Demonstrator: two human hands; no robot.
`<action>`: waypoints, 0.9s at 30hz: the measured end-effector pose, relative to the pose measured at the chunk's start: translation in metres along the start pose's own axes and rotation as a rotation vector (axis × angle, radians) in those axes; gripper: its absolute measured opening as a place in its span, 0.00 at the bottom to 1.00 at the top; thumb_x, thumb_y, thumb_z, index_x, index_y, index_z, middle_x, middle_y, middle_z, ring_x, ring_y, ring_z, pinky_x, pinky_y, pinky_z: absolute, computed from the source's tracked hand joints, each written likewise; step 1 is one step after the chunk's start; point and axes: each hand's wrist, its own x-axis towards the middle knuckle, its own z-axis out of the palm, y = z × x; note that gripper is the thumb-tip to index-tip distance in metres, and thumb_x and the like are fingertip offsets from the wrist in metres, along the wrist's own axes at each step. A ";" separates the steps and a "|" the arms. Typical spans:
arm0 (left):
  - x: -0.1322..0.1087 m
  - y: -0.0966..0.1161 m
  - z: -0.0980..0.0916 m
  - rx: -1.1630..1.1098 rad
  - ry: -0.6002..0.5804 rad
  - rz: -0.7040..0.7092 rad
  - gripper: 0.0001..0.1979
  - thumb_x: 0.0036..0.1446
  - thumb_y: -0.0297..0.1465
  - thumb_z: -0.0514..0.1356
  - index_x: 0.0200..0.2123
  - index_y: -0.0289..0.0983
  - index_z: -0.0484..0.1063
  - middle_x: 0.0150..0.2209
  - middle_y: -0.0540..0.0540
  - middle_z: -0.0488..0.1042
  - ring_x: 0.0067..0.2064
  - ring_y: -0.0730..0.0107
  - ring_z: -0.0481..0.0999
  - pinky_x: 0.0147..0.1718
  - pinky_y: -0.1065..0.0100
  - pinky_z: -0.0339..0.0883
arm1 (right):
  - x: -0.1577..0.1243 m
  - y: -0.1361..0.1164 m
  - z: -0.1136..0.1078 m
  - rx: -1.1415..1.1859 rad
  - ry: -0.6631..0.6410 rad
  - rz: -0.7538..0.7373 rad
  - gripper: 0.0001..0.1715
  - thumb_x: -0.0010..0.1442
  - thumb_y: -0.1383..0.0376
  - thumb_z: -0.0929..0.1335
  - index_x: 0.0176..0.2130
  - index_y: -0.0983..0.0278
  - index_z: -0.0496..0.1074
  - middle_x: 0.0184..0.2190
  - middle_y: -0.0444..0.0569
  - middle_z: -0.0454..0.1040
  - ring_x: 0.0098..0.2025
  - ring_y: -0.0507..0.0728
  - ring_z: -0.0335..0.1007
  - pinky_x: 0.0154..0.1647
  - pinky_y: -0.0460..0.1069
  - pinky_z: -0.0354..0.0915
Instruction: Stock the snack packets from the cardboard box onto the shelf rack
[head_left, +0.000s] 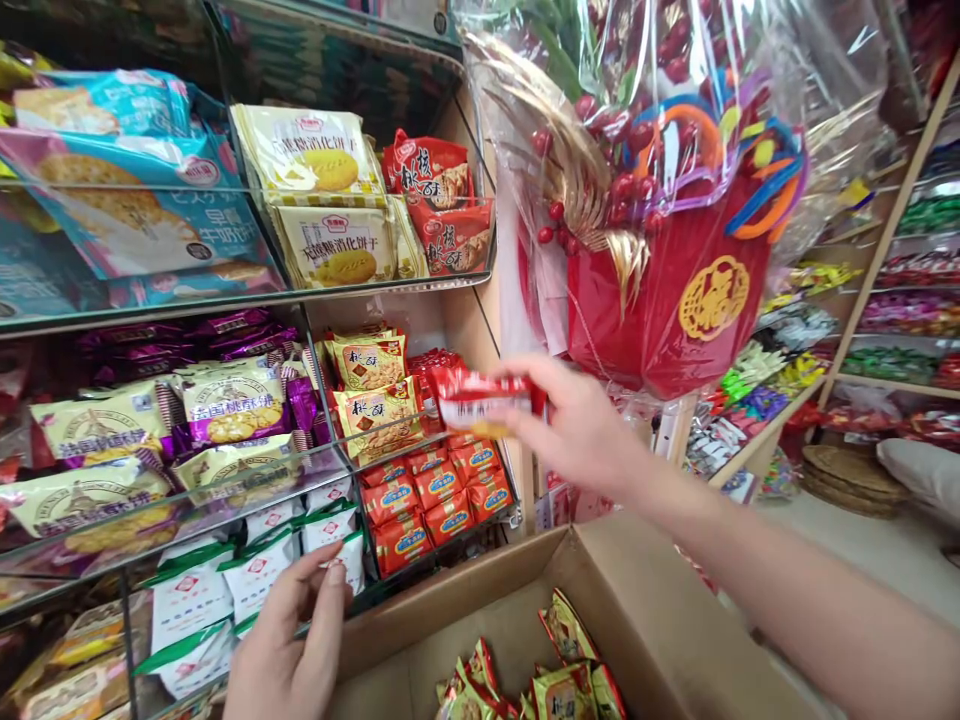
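Observation:
My right hand (566, 415) is closed on a red snack packet (487, 405) with a white label strip, in front of the middle shelf's right compartment. Behind that packet stand yellow walnut-cookie packets (375, 405); small red-orange packets (439, 490) are stacked below. My left hand (296, 635) is half curled with nothing visible in it, thumb and fingers slightly apart. It is in front of white packets with green edges (259, 565), above the left side of an open cardboard box (442, 610). Several gold-and-red packets (562, 690) lie inside the box.
Purple-and-cream cookie packets (232, 405) fill the compartment to the left. Blue biscuit bags (142, 190) and cream biscuit packs (330, 240) sit on the upper shelf behind clear panels. A plastic-wrapped red decoration (667, 300) hangs at right, near more candy shelves (911, 300).

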 end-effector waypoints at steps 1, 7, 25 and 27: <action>0.007 -0.009 -0.001 0.016 0.000 -0.023 0.23 0.48 0.50 0.53 0.42 0.42 0.64 0.30 0.50 0.72 0.34 0.65 0.74 0.34 0.67 0.67 | 0.018 0.002 -0.004 -0.117 0.026 -0.065 0.13 0.56 0.68 0.64 0.43 0.65 0.66 0.41 0.49 0.70 0.42 0.54 0.65 0.43 0.48 0.60; 0.019 -0.046 0.005 0.185 -0.236 0.000 0.19 0.49 0.48 0.52 0.39 0.42 0.66 0.29 0.51 0.76 0.33 0.65 0.76 0.31 0.70 0.67 | 0.095 0.015 0.023 -0.562 -0.332 -0.061 0.15 0.53 0.73 0.66 0.43 0.70 0.66 0.41 0.56 0.69 0.43 0.58 0.65 0.41 0.49 0.60; 0.006 -0.024 0.006 0.626 -0.290 0.073 0.14 0.59 0.39 0.45 0.41 0.46 0.67 0.37 0.52 0.78 0.36 0.64 0.78 0.28 0.70 0.65 | 0.114 0.039 0.057 -0.625 -0.634 0.024 0.15 0.48 0.72 0.69 0.39 0.73 0.70 0.42 0.60 0.71 0.45 0.61 0.67 0.41 0.48 0.61; 0.005 -0.024 0.006 0.633 -0.287 0.060 0.14 0.59 0.38 0.45 0.43 0.45 0.66 0.36 0.53 0.78 0.35 0.64 0.78 0.27 0.70 0.64 | 0.112 0.039 0.057 -0.606 -0.628 0.018 0.19 0.47 0.72 0.69 0.42 0.72 0.68 0.44 0.59 0.70 0.45 0.60 0.67 0.41 0.48 0.62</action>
